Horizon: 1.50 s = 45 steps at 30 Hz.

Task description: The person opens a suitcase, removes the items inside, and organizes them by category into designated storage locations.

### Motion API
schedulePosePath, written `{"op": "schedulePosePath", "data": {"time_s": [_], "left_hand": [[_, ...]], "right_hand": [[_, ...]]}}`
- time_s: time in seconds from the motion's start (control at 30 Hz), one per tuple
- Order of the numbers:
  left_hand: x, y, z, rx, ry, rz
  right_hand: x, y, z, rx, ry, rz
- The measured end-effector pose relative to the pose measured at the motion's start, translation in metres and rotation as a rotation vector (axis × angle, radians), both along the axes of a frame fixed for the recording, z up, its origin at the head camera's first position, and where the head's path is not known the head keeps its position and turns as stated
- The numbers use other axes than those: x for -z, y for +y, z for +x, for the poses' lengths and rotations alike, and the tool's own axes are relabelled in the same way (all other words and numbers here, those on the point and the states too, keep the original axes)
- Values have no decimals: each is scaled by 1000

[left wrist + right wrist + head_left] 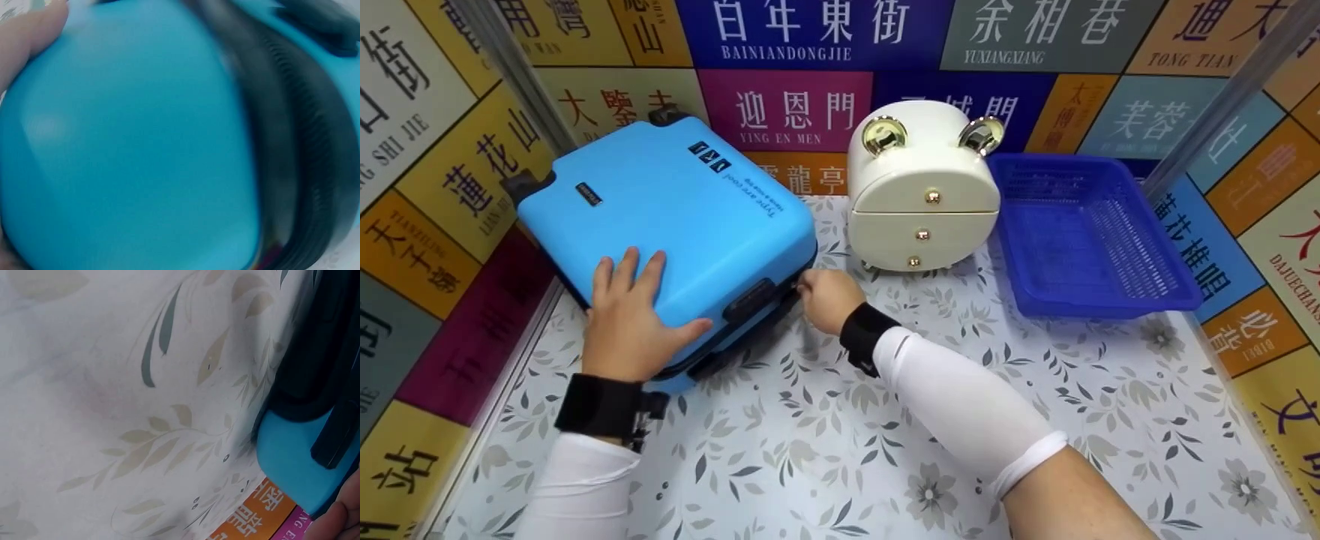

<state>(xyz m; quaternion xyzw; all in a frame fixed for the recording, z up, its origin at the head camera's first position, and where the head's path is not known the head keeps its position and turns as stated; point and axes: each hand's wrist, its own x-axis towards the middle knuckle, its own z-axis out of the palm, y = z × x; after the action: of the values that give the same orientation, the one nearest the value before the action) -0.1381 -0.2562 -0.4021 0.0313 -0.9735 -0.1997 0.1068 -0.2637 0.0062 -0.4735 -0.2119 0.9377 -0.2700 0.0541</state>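
Note:
A bright blue hard-shell suitcase lies flat on the left side of the table, its wheels toward the back wall. My left hand rests on its near left part with the fingers spread. In the left wrist view a black zipper runs round the shell's side. At the suitcase's right-hand corner my right hand has its fingers curled, pinching what appears to be the zipper pull, mostly hidden by the fingers. The right wrist view catches only some fingertips beside the blue side.
A cream rounded drawer box with gold knobs and ear-like gold discs stands right of the suitcase. Farther right is a blue plastic basket. The table has a leaf-patterned cover. Sign-covered walls enclose the back and sides.

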Motion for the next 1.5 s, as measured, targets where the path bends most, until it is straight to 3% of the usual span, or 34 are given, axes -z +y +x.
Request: {"op": "schedulePosePath", "data": {"time_s": [0.1, 0.27, 0.4, 0.47, 0.53, 0.63, 0.8, 0.9, 1.0, 1.13, 1.5], "left_hand": [[3, 10, -4, -24, 26, 9], [5, 36, -13, -88, 3, 10], [4, 61, -15, -133, -42, 21], [1, 69, -13, -114, -74, 32], [-3, 70, -11, -59, -104, 53], [-13, 55, -10, 43, -177, 133], [-23, 6, -21, 142, -296, 198], [-22, -18, -30, 208, -297, 153], [-19, -29, -34, 259, -247, 119], [-15, -32, -32, 270, -207, 93], [-9, -15, -32, 197, -264, 22]], "right_hand": [[-1, 2, 0, 13, 23, -7], [1, 2, 4, 6, 63, -26], [2, 4, 5, -22, 19, -41], [2, 7, 4, -8, 4, -47], [3, 11, 2, 22, 5, -55], [4, 16, -2, 59, 7, -77], [5, 17, -4, 82, 18, -85], [4, 17, -3, 78, 30, -86], [4, 18, -3, 68, 52, -82], [4, 13, -4, 65, 74, -74], [7, 9, -17, 75, 98, -61]]}}
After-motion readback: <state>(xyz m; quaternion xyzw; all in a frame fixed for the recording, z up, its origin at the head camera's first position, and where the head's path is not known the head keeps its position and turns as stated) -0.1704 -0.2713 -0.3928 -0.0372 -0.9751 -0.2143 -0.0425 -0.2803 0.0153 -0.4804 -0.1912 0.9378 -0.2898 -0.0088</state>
